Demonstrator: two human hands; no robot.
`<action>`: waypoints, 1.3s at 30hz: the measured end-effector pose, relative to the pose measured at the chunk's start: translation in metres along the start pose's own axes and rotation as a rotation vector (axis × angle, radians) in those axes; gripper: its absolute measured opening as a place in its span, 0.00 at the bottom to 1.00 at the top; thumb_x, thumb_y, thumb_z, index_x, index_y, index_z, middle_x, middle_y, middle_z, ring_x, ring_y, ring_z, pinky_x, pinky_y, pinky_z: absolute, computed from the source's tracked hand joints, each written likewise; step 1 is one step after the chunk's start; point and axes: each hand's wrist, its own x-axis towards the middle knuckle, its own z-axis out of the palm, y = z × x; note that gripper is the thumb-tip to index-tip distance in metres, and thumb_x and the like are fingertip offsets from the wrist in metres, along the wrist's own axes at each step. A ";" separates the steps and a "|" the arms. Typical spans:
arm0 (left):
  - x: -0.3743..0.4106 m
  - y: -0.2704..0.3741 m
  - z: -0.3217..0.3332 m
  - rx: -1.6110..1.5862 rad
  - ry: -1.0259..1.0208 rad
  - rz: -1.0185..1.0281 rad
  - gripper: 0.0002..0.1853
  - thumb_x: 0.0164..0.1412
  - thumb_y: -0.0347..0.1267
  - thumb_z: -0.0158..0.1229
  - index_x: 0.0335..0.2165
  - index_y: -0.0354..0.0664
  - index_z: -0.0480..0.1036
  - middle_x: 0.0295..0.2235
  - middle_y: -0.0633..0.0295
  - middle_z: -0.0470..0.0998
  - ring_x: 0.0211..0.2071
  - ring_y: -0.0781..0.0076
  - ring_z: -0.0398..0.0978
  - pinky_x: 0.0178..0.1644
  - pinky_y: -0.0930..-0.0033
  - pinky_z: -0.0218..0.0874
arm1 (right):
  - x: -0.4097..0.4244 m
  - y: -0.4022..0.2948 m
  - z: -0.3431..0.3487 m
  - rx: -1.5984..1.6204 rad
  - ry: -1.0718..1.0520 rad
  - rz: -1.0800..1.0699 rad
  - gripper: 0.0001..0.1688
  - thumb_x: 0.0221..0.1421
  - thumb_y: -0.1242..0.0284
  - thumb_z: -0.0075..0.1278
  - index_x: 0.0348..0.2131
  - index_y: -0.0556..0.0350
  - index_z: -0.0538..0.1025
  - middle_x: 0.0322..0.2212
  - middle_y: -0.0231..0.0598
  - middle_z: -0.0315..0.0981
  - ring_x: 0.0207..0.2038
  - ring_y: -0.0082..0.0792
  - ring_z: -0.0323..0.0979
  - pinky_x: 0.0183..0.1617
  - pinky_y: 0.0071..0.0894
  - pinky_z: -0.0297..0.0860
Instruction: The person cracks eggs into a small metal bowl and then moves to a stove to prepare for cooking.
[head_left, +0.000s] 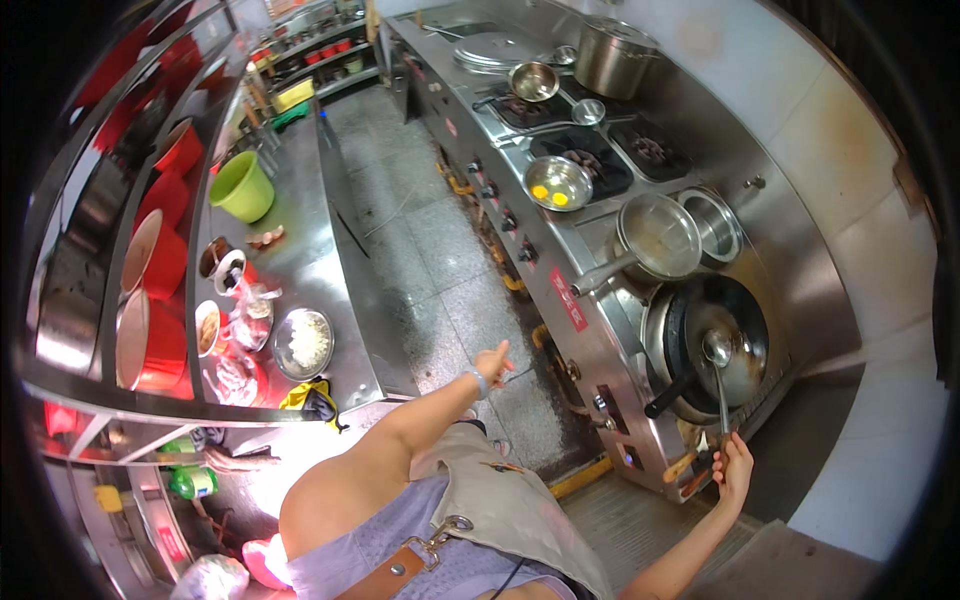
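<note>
My right hand (733, 466) grips the handle of a metal ladle (718, 351), whose bowl rests inside a dark wok (709, 315) at the right end of the stove. My left hand (493, 365) hangs over the floor between counter and stove, holding nothing, with one finger extended. Beyond the wok, a strainer with a handle (660, 236) lies across a pot, beside an open metal pot (711, 225). A steel bowl (557, 169) with two egg yolks (550, 196) stands near the stove's front edge.
A long steel counter (300, 247) on the left carries a green bucket (242, 187), a bowl of chopped white food (308, 345), eggshells (265, 237) and red containers. Shelves with red tubs (154, 345) rise beside it. A tall stockpot (613, 58) and ladles (588, 112) stand farther along the stove.
</note>
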 end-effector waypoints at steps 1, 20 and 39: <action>0.007 -0.003 -0.022 0.034 0.110 0.019 0.18 0.53 0.45 0.59 0.21 0.40 0.73 0.14 0.70 0.63 0.11 0.78 0.58 0.14 0.70 0.59 | 0.005 -0.002 0.002 0.021 -0.006 -0.001 0.25 0.61 0.70 0.41 0.57 0.50 0.61 0.18 0.33 0.65 0.13 0.17 0.57 0.10 0.14 0.50; 0.049 0.040 -0.120 -0.205 0.280 0.208 0.16 0.51 0.22 0.54 0.42 0.39 0.68 0.27 0.61 0.74 0.24 0.76 0.73 0.19 0.77 0.62 | 0.008 -0.001 0.052 -0.031 0.123 -0.004 0.27 0.59 0.71 0.43 0.57 0.52 0.60 0.18 0.31 0.63 0.14 0.18 0.58 0.12 0.16 0.51; 0.340 0.363 0.011 0.094 -0.175 0.327 0.12 0.57 0.31 0.57 0.36 0.32 0.70 0.25 0.58 0.74 0.22 0.71 0.74 0.25 0.68 0.74 | -0.003 -0.044 0.119 0.227 0.322 0.090 0.26 0.59 0.71 0.44 0.56 0.53 0.62 0.20 0.32 0.66 0.14 0.17 0.56 0.11 0.16 0.48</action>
